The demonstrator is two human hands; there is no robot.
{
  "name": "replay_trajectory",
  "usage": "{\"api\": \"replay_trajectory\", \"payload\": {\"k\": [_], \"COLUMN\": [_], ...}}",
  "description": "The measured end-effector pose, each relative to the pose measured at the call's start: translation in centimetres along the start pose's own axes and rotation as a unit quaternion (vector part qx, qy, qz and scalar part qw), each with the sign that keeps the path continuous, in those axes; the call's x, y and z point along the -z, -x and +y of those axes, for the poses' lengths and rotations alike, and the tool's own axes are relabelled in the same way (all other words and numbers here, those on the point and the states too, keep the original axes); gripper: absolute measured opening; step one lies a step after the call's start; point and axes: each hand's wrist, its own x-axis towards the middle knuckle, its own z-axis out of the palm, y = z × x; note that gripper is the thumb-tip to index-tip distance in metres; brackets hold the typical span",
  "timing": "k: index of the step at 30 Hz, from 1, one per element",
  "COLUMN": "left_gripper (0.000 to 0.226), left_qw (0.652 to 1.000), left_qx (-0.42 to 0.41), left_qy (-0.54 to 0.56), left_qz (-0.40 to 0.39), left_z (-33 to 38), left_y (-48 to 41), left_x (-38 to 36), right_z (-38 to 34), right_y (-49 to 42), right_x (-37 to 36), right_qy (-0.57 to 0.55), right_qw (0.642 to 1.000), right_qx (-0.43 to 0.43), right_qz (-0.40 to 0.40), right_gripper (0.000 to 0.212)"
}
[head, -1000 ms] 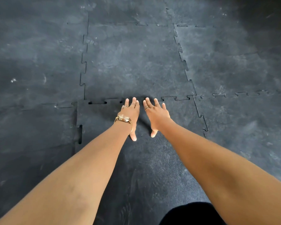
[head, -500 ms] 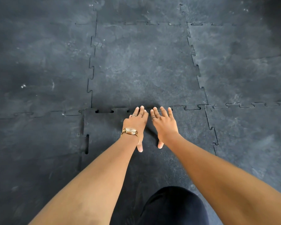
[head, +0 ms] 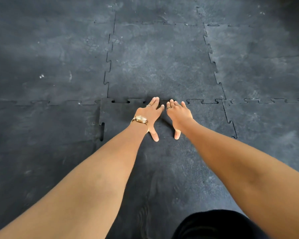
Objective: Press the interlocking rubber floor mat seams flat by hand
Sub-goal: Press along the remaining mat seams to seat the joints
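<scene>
Dark grey interlocking rubber mats cover the floor. My left hand (head: 149, 116), with a gold watch and a ring, lies flat on the near mat tile (head: 205, 116), fingers reaching the horizontal puzzle seam (head: 202, 101). My right hand (head: 179, 114) lies flat beside it, fingers spread, fingertips at the same seam. Both palms rest on the rubber and hold nothing. Left of my hands the seam shows open gaps (head: 120, 101), and the tile's left edge has a dark slot (head: 102, 131) where it stands proud.
A vertical seam (head: 108, 66) runs away at the left and another vertical seam (head: 212, 62) at the right of the far tile. A dark-clothed knee (head: 214, 225) shows at the bottom edge. Mats extend on all sides.
The view has shifted slightly, so the floor sits lower and further right in frame. Both hands stay flat at the same seam, close together.
</scene>
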Motion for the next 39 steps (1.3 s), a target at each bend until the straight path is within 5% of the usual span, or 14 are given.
{"api": "replay_trajectory", "payload": {"k": [3,6,8,11,16,22,39], "left_gripper": [0.137,0.145,0.155,0.165,0.168,0.169,0.17], "left_qw": [0.995,0.993,0.988,0.982,0.982,0.983,0.976], "left_qx": [-0.048,0.036,0.118,0.174,0.177,0.184,0.199], "left_qy": [-0.043,-0.019,0.019,0.051,0.065,-0.019,0.044], "left_qz": [0.081,0.115,0.096,0.052,0.003,0.016,-0.075], "left_z": [-2.2,-5.1,-7.2,-10.0,-10.9,-10.2,-9.8], "left_y": [1.8,4.4,6.3,7.8,7.5,6.6,4.3], "left_x": [-1.7,-3.9,-4.7,-4.9,-4.2,-3.8,-1.6], "right_z": [0.2,-1.1,-3.1,-7.0,-10.7,-11.5,-10.8], "right_y": [0.6,1.2,1.2,0.8,-1.7,-2.4,-3.4], "right_x": [-0.3,-0.3,0.4,2.5,4.6,3.1,4.6], "right_qy": [-0.027,-0.017,-0.036,-0.083,-0.106,-0.079,-0.142], "right_qw": [0.999,0.999,0.999,0.995,0.992,0.995,0.988], "right_qx": [-0.024,-0.034,-0.005,0.06,0.067,0.044,0.06], "right_qz": [-0.003,0.004,0.019,0.007,0.011,0.04,-0.028], "right_gripper": [0.145,0.128,0.118,0.144,0.159,0.154,0.155]}}
